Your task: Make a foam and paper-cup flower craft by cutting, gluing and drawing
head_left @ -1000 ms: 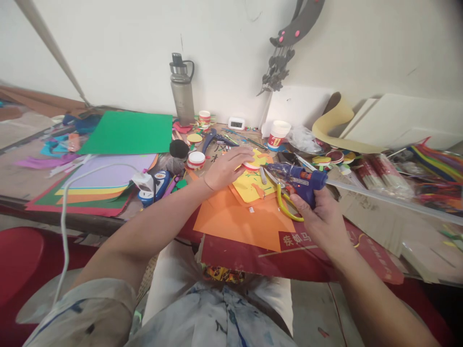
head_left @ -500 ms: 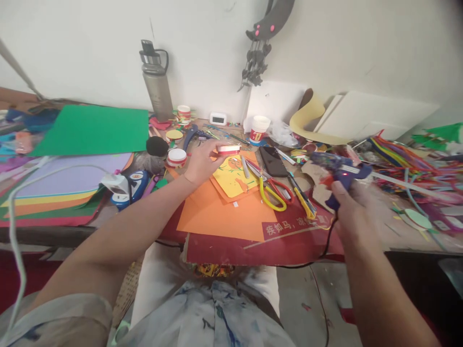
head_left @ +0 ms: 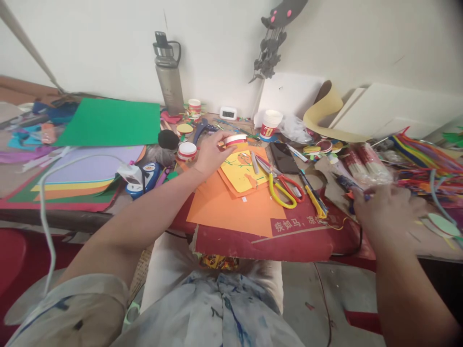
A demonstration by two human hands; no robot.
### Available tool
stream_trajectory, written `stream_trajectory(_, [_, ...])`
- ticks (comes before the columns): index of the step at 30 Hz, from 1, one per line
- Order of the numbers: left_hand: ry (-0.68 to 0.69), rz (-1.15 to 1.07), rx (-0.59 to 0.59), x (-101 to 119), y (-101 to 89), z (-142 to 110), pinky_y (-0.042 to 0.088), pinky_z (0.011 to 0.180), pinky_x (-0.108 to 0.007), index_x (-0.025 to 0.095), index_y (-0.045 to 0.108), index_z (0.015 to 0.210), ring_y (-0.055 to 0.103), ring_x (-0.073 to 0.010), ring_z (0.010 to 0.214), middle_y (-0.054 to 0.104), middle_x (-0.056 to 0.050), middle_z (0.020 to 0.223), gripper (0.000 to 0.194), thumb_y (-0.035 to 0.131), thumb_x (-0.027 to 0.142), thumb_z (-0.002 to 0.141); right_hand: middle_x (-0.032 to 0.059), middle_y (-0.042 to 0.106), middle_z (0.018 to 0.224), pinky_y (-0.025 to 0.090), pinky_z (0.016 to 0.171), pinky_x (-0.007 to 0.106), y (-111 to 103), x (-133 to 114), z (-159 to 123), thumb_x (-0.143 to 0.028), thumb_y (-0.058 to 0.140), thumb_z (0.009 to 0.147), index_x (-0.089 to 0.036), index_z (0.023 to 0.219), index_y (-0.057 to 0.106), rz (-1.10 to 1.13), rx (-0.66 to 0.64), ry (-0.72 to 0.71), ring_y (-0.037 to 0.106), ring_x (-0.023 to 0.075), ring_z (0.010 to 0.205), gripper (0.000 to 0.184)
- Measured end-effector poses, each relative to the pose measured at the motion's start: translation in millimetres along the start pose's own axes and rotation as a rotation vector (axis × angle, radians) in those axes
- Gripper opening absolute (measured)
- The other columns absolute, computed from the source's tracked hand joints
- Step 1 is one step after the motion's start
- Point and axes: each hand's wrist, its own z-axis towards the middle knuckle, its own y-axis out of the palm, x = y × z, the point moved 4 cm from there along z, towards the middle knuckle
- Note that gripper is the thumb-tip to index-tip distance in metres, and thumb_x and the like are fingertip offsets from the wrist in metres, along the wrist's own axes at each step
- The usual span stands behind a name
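My left hand [head_left: 214,153] pinches the edge of a short red-and-white paper cup section [head_left: 236,140], just above the yellow paper. At the right, my right hand [head_left: 385,209] is low over the table with its thumb and fingers around a dark blue glue gun [head_left: 345,183]. Most of the gun is hidden under this hand, and the fingers are slightly blurred. Between the hands lie yellow paper [head_left: 237,176] on orange sheets [head_left: 231,209], yellow-handled scissors [head_left: 281,193], red-handled scissors [head_left: 294,187] and a yellow craft knife [head_left: 319,205].
A black phone [head_left: 285,158] and paper cups [head_left: 270,124] stand beyond the papers. To the left are green card [head_left: 112,123], a water bottle [head_left: 170,79] and another cut cup [head_left: 187,151]. Colourful pipe cleaners [head_left: 423,156] crowd the right. The glue gun's cord hangs near the front edge.
My right hand has lowered the glue gun from above the table and moved to the right. My left hand still holds the cup section. The view has shifted slightly.
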Motion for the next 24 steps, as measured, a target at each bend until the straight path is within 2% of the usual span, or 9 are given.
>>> stream_trajectory(2, [-0.003,-0.010,-0.002,-0.6,0.8,-0.3,0.055,0.076,-0.024,0.019,0.075,0.112,0.073,-0.0170,0.100,0.082,-0.004,0.110,0.027,0.079,0.019,0.085,0.0127,0.066,0.091,0.042,0.108,0.075,19.0,-38.0,-8.3,-0.051,0.071,0.097,-0.032,0.075,0.059,-0.192,0.012,-0.211,0.063,0.0462,0.121,0.031])
stream_trajectory(4, [0.002,-0.001,-0.013,-0.8,1.3,-0.6,0.056,0.078,-0.025,0.019,0.075,0.111,0.073,-0.0171,0.101,0.082,-0.004,0.110,0.026,0.079,0.019,0.085,0.0106,0.075,0.102,0.045,0.109,0.067,53.6,-75.0,-16.7,-0.046,0.068,0.099,-0.031,0.093,0.072,-0.119,-0.156,-0.446,0.067,0.0389,0.114,0.017])
stream_trajectory(6, [0.016,0.017,-0.024,0.2,1.1,-1.0,0.056,0.080,-0.025,0.019,0.076,0.110,0.073,-0.0169,0.101,0.083,-0.004,0.111,0.026,0.079,0.018,0.084,0.0111,0.078,0.131,0.043,0.110,0.062,92.3,-100.6,-24.4,-0.038,0.065,0.102,-0.029,0.118,0.076,-0.134,-0.366,-0.589,0.064,0.0371,0.125,0.022])
stream_trajectory(8, [0.022,0.025,-0.040,2.3,1.0,-1.5,0.056,0.078,-0.024,0.019,0.076,0.111,0.073,-0.0164,0.100,0.083,-0.004,0.110,0.027,0.078,0.017,0.084,0.0112,0.074,0.147,0.042,0.106,0.059,124.4,-112.5,-28.8,-0.030,0.063,0.102,-0.026,0.134,0.074,-0.214,-0.492,-0.654,0.059,0.0380,0.131,0.034])
stream_trajectory(11, [0.009,0.014,-0.074,6.0,1.9,-2.6,0.055,0.073,-0.022,0.017,0.077,0.113,0.074,-0.0167,0.101,0.083,-0.005,0.111,0.027,0.076,0.016,0.085,0.0115,0.071,0.154,0.039,0.107,0.058,154.8,-112.4,-31.2,-0.018,0.059,0.099,-0.023,0.143,0.071,-0.288,-0.589,-0.709,0.055,0.0391,0.138,0.046])
stream_trajectory(13, [0.005,0.012,-0.091,8.3,3.0,-3.5,0.056,0.075,-0.023,0.017,0.077,0.113,0.074,-0.0173,0.102,0.083,-0.006,0.113,0.027,0.075,0.017,0.086,0.0117,0.072,0.152,0.038,0.108,0.058,165.1,-107.4,-31.5,-0.016,0.058,0.098,-0.022,0.142,0.072,-0.305,-0.631,-0.727,0.056,0.0383,0.138,0.047])
stream_trajectory(16, [0.012,0.009,-0.095,10.1,4.4,-4.3,0.058,0.081,-0.024,0.016,0.077,0.113,0.074,-0.0174,0.103,0.083,-0.007,0.115,0.026,0.075,0.017,0.088,0.0117,0.076,0.146,0.035,0.109,0.059,170.5,-102.6,-30.9,-0.019,0.058,0.102,-0.021,0.134,0.076,-0.299,-0.660,-0.725,0.059,0.0377,0.135,0.037])
stream_trajectory(19, [0.006,-0.007,-0.093,10.0,4.9,-4.6,0.057,0.081,-0.023,0.015,0.077,0.112,0.074,-0.0167,0.102,0.083,-0.007,0.114,0.025,0.075,0.015,0.088,0.0105,0.079,0.141,0.033,0.107,0.059,169.7,-103.3,-29.5,-0.024,0.057,0.107,-0.023,0.127,0.080,-0.285,-0.650,-0.716,0.062,0.0375,0.132,0.030])
stream_trajectory(24, [-0.015,0.001,-0.114,11.7,4.5,-4.9,0.056,0.080,-0.024,0.016,0.078,0.114,0.074,-0.0178,0.104,0.083,-0.008,0.116,0.029,0.074,0.012,0.086,0.0071,0.083,0.133,0.032,0.106,0.056,167.8,-107.7,-29.7,-0.024,0.055,0.110,-0.025,0.123,0.083,-0.252,-0.596,-0.733,0.069,0.0328,0.122,0.031])
